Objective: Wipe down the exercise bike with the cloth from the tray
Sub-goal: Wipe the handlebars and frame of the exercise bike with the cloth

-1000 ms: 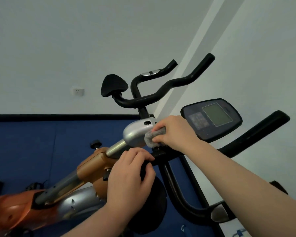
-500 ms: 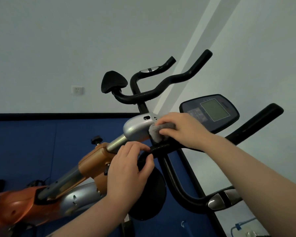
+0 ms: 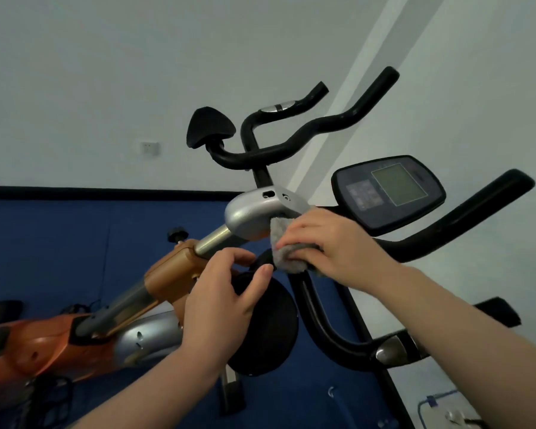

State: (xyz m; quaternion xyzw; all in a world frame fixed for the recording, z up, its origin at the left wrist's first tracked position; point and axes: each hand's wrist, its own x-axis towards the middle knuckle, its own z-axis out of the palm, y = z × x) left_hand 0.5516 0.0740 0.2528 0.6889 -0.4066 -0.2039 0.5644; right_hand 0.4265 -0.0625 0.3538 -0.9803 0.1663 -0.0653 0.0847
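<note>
Mid-wipe: your right hand (image 3: 338,243) pinches the cloth (image 3: 287,249) against the bike (image 3: 257,212) at the handlebar clamp (under the silver cap); left hand (image 3: 223,292) grips the black knob (image 3: 260,261). Next, work along the bars.

One exercise bike (image 3: 174,270) stands near, with one console screen (image 3: 396,184) on the right. A second set of black handlebars (image 3: 291,144) rises farther back. One grey cloth (image 3: 287,249) is in view. Two hands show: one left hand (image 3: 223,301), one right hand (image 3: 331,246). One wall socket (image 3: 150,148) sits far left.
</note>
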